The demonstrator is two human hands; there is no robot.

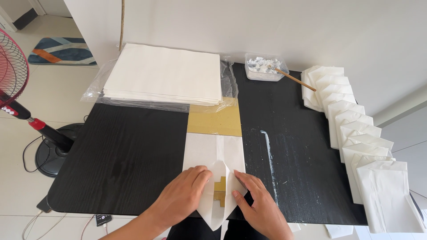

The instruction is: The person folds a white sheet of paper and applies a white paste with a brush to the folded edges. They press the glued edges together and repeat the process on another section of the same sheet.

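A white paper sheet [213,153] folded into a narrow bag shape lies on a brown cardboard template [214,120] in the middle of the black table [129,155]. Its near end is opened into a diamond with a bit of brown cardboard showing inside. My left hand [181,195] presses flat on the left flap of that fold. The right flap lies under my right hand [258,206], whose fingers pinch its edge. Both hands are at the table's front edge.
A thick stack of white paper sheets [164,75] on clear plastic sits at the back left. A clear tub of white paste [265,67] with a wooden stick [296,80] stands at the back. Several finished white paper bags [356,133] overlap along the right edge. A red fan [18,89] stands left.
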